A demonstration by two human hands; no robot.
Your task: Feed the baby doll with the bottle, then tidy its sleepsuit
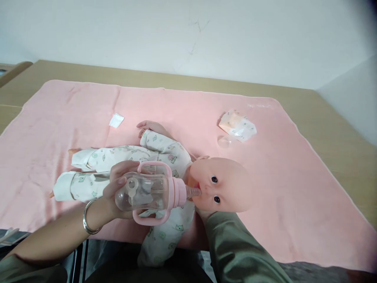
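Note:
A baby doll [229, 181] in a white printed outfit lies on its back, its head to the right and its legs to the left. My left hand [113, 192] is closed round the rounded base of a clear baby bottle [156, 191] with pink handles and a pink collar. The bottle is tilted sideways, and its teat touches the doll's mouth. From below, my right hand [204, 213] holds the doll at the neck and back of the head. Most of that hand, fingers included, is hidden behind the head.
A pink blanket [294, 188] covers most of the wooden table [338, 133]. Behind the doll lie a crumpled printed wrapper [238, 125], a small clear cap [224, 141] and a folded white square [116, 120]. A white wall [147, 39] stands along the table's far edge.

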